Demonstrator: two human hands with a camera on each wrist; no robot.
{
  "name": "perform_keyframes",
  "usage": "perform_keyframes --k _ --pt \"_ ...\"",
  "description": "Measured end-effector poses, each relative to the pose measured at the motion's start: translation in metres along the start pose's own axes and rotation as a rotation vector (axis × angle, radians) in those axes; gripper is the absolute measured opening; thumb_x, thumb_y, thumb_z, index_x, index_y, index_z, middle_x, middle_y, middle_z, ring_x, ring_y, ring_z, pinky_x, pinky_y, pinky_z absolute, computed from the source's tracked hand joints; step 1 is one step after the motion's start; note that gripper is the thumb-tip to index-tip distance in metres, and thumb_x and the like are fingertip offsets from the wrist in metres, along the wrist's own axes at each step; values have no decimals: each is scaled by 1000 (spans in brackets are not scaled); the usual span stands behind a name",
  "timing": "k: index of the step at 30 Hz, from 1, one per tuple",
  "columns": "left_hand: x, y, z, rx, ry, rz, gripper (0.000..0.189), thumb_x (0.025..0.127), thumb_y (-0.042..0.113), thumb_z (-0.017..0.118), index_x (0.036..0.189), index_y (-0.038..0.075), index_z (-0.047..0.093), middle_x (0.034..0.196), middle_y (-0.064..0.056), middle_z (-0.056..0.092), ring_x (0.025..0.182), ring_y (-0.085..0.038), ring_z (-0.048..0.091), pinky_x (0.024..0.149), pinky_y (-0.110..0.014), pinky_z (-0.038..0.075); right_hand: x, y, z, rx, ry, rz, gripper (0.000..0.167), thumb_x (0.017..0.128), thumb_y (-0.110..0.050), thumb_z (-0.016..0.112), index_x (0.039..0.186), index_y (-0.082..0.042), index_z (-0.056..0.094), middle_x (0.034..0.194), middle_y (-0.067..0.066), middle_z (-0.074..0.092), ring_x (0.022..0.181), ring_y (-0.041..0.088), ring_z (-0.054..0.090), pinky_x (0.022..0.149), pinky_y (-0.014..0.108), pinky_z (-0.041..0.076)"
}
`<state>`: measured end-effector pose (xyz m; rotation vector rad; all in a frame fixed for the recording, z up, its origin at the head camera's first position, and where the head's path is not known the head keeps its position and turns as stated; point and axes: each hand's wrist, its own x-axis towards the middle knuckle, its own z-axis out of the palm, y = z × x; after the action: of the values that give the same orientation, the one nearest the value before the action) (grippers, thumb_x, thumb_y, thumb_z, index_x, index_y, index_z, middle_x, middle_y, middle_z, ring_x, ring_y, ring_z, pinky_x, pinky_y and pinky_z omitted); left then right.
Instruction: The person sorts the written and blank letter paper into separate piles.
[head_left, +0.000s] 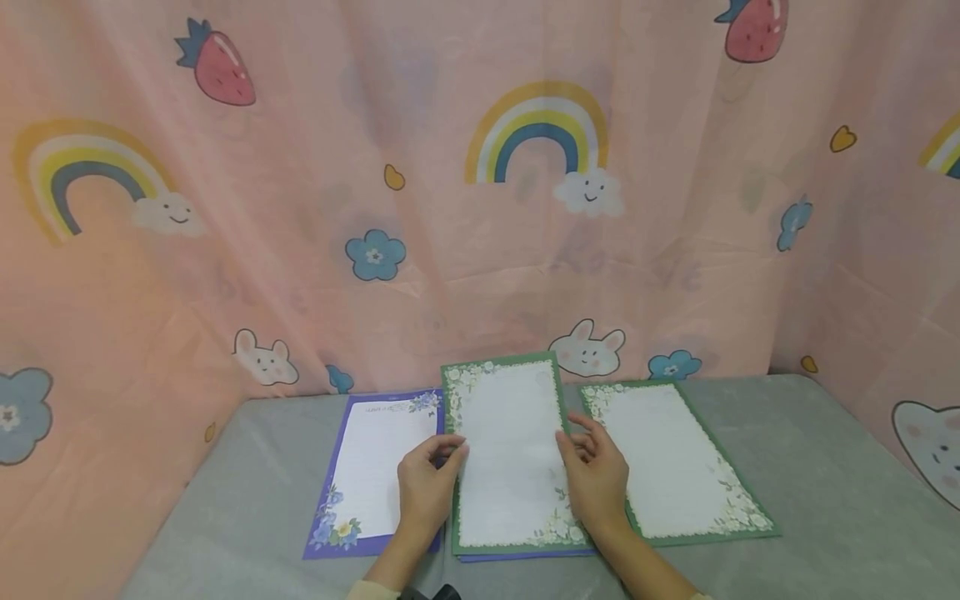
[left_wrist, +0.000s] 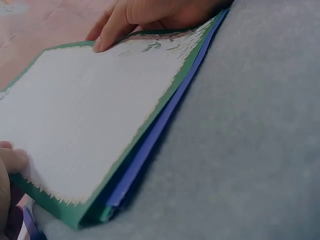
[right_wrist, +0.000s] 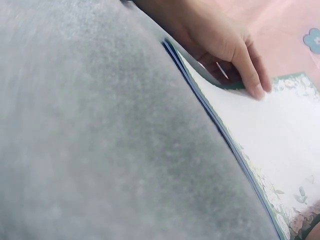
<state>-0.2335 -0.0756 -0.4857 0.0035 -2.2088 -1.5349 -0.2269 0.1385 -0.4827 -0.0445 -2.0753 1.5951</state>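
Upright between both hands is a stack of stationery sheets, topped by a green-bordered sheet (head_left: pixel 510 467) with white flowers in its corners. My left hand (head_left: pixel 426 483) pinches its left edge between thumb and fingers. On the opposite edge, my right hand (head_left: pixel 598 483) has the thumb on the front and the fingers at the side. The left wrist view shows purple sheets (left_wrist: pixel 145 155) layered under the green one along the near edge. In the right wrist view the sheet's left side bows up beside the left hand (right_wrist: pixel 220 42).
A purple-bordered lined sheet (head_left: pixel 367 483) with blue flowers lies to the left, partly behind my left hand. Another green-bordered sheet (head_left: pixel 690 467) lies to the right. Grey cloth (head_left: pixel 840 500) covers the table, and a pink patterned curtain (head_left: pixel 465 317) hangs behind it.
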Motion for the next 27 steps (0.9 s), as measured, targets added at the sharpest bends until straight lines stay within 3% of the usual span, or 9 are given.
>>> perform_keyframes --k 5,10,13,17,21,27 --pt "0 1 0 -14 -1 -2 9 84 6 78 86 15 78 76 1 74 65 -4 62 63 -18 51 0 0 -1 10 -23 46 29 98 -11 65 126 -10 61 87 14 76 43 3 40 41 22 36" --pt "1 1 1 -23 2 11 9 85 5 77 86 13 78 78 0 75 65 -3 60 62 -19 50 1 1 -1 20 -59 74 13 99 -11 64 111 -10 64 90 13 74 44 2 38 43 22 37" --pt "1 0 1 -22 7 22 9 86 4 76 86 13 78 79 0 75 65 -3 59 61 -18 50 1 0 0 19 -93 72 8 98 -12 65 104 -11 69 77 9 68 42 1 34 40 21 34" --pt "1 -1 0 -31 26 47 8 86 4 76 87 12 78 79 0 76 65 -3 60 62 -18 51 0 -2 0 19 -131 81 10 97 -10 66 103 -13 72 56 -2 48 38 -1 28 35 19 29" --pt "2 -1 0 -44 44 72 10 87 4 75 87 13 78 80 0 76 65 -3 61 63 -19 52 0 -2 1 9 -123 69 12 94 -5 66 101 -12 73 50 -6 38 38 -3 27 36 18 28" --pt "2 -1 0 -56 34 66 13 88 4 73 89 16 78 80 -1 76 65 -3 60 62 -20 51 1 -2 2 3 -107 63 14 94 -3 66 100 -12 74 58 2 56 38 -2 28 37 18 29"
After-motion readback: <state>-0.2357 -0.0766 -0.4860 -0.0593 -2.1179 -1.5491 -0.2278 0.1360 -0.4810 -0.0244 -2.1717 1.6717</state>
